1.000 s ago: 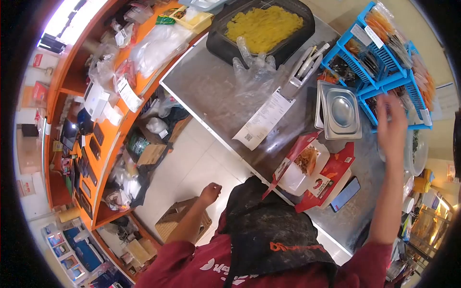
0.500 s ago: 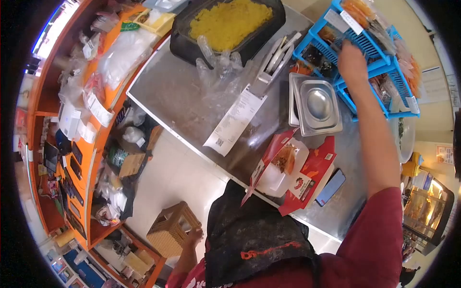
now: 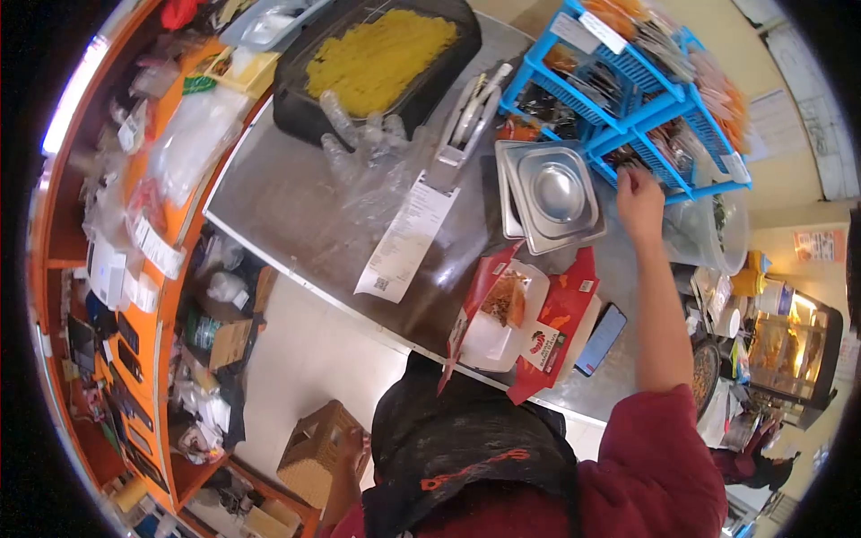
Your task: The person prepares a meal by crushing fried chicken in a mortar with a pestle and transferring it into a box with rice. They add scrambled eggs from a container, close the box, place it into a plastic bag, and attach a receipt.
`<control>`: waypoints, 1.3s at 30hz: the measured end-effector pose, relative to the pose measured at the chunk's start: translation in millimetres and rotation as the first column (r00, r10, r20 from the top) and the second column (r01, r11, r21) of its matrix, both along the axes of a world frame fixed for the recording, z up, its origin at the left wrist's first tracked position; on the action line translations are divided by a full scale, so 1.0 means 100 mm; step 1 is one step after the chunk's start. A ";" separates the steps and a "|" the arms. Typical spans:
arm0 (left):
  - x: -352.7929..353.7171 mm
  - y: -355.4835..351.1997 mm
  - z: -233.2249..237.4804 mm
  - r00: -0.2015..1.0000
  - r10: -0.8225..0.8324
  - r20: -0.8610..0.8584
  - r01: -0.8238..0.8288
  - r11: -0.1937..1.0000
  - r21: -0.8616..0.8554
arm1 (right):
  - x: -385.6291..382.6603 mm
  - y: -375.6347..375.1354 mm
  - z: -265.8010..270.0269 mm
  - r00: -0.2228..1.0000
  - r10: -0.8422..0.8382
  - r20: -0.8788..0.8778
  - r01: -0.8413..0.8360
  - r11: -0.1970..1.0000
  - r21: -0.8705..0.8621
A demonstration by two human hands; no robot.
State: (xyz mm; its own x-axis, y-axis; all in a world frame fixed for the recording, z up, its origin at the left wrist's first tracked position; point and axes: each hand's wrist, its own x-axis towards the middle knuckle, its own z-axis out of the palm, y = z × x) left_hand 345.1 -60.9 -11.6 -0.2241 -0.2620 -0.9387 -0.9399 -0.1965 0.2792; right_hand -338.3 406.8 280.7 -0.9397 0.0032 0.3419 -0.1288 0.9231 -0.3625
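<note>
My right hand [image 3: 639, 199] is at the front of the lower blue basket [image 3: 659, 163], its fingers pinched together at the rim by the small packets inside. What lies between the fingertips, I cannot tell. Down at my side, my left hand [image 3: 353, 443] hangs with loosely parted fingers, overlapping a wicker basket [image 3: 309, 455] low near the floor. On the metal table before me, a red and white takeaway box [image 3: 545, 348] lies open with a browned piece of food [image 3: 506, 303] inside. Nested steel pans [image 3: 558, 195] sit just left of my right hand.
A black tray of yellow food [image 3: 381, 63] stands at the back. Near it lie tongs [image 3: 471, 112], a clear plastic glove [image 3: 363, 148] and a printed receipt [image 3: 408, 235]. A phone [image 3: 601, 341] rests right of the box. Orange shelves [image 3: 170, 359] hold bags at left.
My right hand has drawn back from the upper blue basket to the front of the lower one. The view has shifted; the box and pans stay in place.
</note>
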 end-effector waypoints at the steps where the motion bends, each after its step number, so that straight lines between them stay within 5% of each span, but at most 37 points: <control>1: -0.11 -0.02 0.13 0.998 -0.010 0.064 0.011 1.000 -0.022 | 0.17 0.14 -0.05 0.991 -0.006 -0.136 -0.002 0.998 -0.059; 2: -0.18 -0.03 0.19 0.994 -0.020 0.103 0.023 0.999 -0.025 | 0.27 0.28 -0.11 0.962 -0.015 -0.272 -0.017 0.993 -0.117; 3: -0.06 -0.07 0.17 0.989 -0.030 0.144 0.035 0.999 -0.029 | 0.28 0.56 -0.20 0.928 -0.062 -0.367 0.094 0.993 0.071; 7: 0.09 -0.19 0.11 0.971 -0.061 0.233 0.067 0.998 -0.017 | 0.15 0.63 0.32 0.884 -0.127 -0.450 0.203 0.971 0.124; 11: 0.21 -0.60 -0.41 0.959 -0.165 0.232 0.101 0.959 0.265 | -0.60 1.01 0.39 0.907 -0.385 0.172 0.294 0.869 0.397; 14: -0.20 -0.54 -0.26 0.960 -0.151 0.235 0.154 0.988 0.006 | -0.91 0.92 0.74 0.780 -0.405 0.477 -0.100 0.672 0.734; 16: -0.33 -0.64 -0.28 0.997 -0.070 0.043 0.065 0.992 0.106 | -0.87 0.84 0.81 0.852 -0.417 0.316 0.139 0.763 0.631; 18: -0.49 -0.59 -0.23 0.982 -0.148 -0.121 0.157 0.985 0.070 | -0.88 0.77 0.85 0.859 -0.460 0.225 0.301 0.809 0.505; 20: -0.72 -0.33 0.15 0.865 -0.401 -0.301 0.375 0.916 -0.143 | -0.91 0.70 0.82 0.827 -0.516 0.224 0.405 0.822 0.400; 22: -0.92 -0.04 0.73 0.579 -0.614 -0.537 0.444 0.789 -0.424 | -0.91 0.77 0.68 0.877 -0.460 0.136 0.357 0.816 0.455; 24: -0.72 -0.03 0.65 0.611 -0.567 -0.553 0.410 0.824 -0.391 | -0.90 0.84 0.58 0.900 -0.424 0.104 0.322 0.805 0.498; 26: -0.20 -0.08 -0.09 0.944 -0.239 -0.225 0.232 0.971 -0.059 | -0.89 0.88 0.57 0.899 -0.421 0.119 0.300 0.791 0.533; 29: -0.03 -0.08 0.11 0.956 -0.292 0.018 0.292 0.957 -0.003 | -0.88 0.87 0.72 0.851 -0.432 0.297 0.220 0.809 0.545; 36: -0.02 -0.37 0.30 0.863 -0.369 0.345 0.409 0.911 -0.048 | -0.86 0.74 0.72 0.894 -0.405 0.193 0.288 0.848 0.445; 39: -0.06 -0.48 0.26 0.956 -0.197 0.216 0.215 0.975 -0.064 | -0.95 0.94 0.61 0.915 -0.341 0.216 0.171 0.812 0.558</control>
State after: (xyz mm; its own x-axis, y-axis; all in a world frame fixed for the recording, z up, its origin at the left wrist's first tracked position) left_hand 339.1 -109.4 14.5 -0.0850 -0.3121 -0.9463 -0.9964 0.0235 0.0817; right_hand -433.1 501.2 342.0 -0.9843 0.1610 0.0726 0.1724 0.9652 0.1965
